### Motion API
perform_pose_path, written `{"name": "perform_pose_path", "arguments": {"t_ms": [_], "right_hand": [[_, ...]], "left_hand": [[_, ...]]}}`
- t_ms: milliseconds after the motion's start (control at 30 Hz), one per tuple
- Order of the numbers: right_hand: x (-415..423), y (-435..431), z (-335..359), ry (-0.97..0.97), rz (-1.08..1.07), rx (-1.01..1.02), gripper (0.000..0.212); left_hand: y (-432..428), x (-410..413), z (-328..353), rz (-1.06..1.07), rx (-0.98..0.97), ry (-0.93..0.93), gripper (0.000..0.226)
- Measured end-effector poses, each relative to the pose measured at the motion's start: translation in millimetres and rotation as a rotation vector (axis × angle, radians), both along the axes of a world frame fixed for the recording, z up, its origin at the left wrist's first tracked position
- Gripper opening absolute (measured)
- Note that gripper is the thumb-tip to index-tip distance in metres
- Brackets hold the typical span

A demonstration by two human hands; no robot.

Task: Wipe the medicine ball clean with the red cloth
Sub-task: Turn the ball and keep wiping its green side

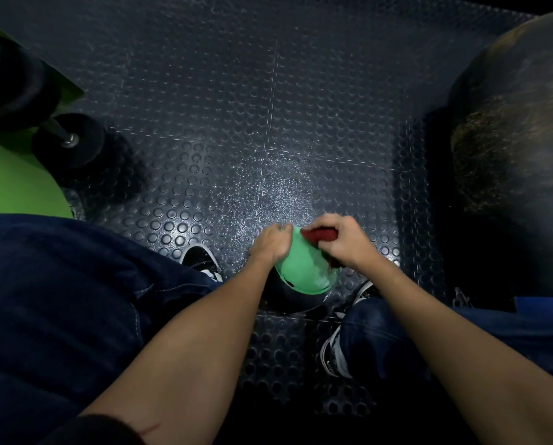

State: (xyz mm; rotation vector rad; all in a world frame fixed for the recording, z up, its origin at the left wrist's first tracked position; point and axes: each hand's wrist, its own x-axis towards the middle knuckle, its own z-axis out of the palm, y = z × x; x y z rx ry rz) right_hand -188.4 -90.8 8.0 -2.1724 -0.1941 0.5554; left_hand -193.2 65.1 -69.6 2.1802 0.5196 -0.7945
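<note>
On the studded dark rubber floor (pixel 236 123), seen from the head camera, the medicine ball (pixel 304 271) sits between the person's two shoes, the left shoe (pixel 201 260) just beside it and the right shoe (pixel 336 348) nearer the camera. The ball's upper face is green and its lower part black. The left hand (pixel 273 244) cups the ball's upper left side, fingers curled over the far edge. The right hand (pixel 346 242) clutches the bunched red cloth (pixel 320 234), fingers curled around it, and holds it against the ball's upper right. A large dark ball (pixel 519 139) stands well apart at right. A black roller (pixel 72 141) lies at left, beside a green surface (pixel 15 184).
</note>
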Motion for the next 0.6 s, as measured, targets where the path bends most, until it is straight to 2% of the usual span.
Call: {"name": "perform_pose_path", "arguments": {"t_ms": [67,100,200,300,433,533,600], "right_hand": [[5,-3,-1,0.013,-0.181,-0.007,0.04],[8,-3,0,-0.016,-0.192,-0.052,0.039],[13,5,-2,-0.056,-0.048,-0.149,0.035],[11,24,-10,-0.016,0.053,-0.182,0.034],[2,44,-8,-0.034,0.054,-0.16,0.037],[5,45,1,0.122,0.168,-0.037,0.038],[16,40,-1,0.169,0.09,-0.043,0.039]], "left_hand": [[2,2,8,-0.001,0.088,-0.004,0.055],[2,1,12,0.026,0.156,-0.006,0.054],[-3,-14,27,0.138,0.257,0.071,0.056],[-7,-33,22,0.211,0.198,0.094,0.054],[1,-38,5,0.291,0.159,0.004,0.051],[8,-38,0,0.306,0.141,-0.034,0.049],[9,-37,1,0.263,0.136,-0.041,0.05]]}}
